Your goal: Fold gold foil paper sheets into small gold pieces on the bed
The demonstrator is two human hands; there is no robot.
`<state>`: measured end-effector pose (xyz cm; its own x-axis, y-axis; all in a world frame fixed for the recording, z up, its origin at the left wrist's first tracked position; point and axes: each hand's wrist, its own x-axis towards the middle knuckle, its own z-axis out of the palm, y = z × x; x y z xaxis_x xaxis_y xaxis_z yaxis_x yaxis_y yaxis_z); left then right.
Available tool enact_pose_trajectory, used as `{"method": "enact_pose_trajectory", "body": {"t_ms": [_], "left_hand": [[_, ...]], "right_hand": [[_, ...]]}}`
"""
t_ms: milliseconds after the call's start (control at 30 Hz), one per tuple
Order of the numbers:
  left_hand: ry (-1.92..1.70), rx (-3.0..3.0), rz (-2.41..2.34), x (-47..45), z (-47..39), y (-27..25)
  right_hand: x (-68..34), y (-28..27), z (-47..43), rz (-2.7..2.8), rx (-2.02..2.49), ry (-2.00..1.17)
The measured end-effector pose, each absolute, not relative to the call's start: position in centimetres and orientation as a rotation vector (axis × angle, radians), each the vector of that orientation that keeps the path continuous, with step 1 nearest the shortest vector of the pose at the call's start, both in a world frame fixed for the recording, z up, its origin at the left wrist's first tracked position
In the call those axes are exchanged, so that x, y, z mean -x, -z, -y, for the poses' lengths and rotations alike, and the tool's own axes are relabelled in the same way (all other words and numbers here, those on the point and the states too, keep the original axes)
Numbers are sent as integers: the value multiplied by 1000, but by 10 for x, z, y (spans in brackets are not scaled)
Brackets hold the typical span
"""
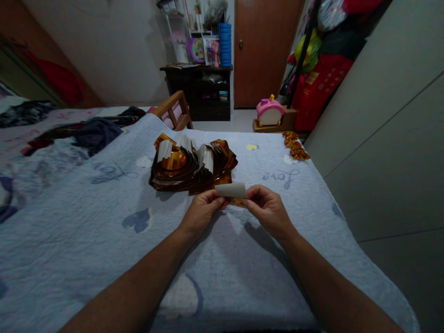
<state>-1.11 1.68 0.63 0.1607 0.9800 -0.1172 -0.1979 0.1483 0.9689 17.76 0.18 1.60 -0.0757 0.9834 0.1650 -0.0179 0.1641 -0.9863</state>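
Between my two hands is a folded piece of gold foil paper (231,190), its pale backing facing up and a strip of shiny gold showing below. My left hand (206,207) pinches its left end with thumb and fingers. At the right end, my right hand (266,209) grips it the same way. Just beyond my left hand lies a loose, curled stack of gold foil sheets (173,171) with whitish backs. Several folded gold foil pieces (295,146) sit in a row at the far right corner of the bed.
A pale blue quilt (138,259) with hearts and lettering covers the surface. Dark clothes (99,134) lie to the left. Beyond the far edge are a wooden chair (178,111), a dark cabinet (199,99) and a pink toy case (269,112). A pale panel (388,138) borders the right side.
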Motion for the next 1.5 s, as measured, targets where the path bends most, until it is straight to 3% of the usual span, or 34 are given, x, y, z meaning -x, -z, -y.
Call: {"method": "enact_pose_trajectory", "body": {"t_ms": [700,1500], "left_hand": [[-1072,-1092,-1085,13,-16,-5],[-1404,-1455,-1182,7,0,-9]], "right_hand": [[-179,-18,-3,1230,1043,-1212],[-176,0,-13,763,1098,-1429]]}}
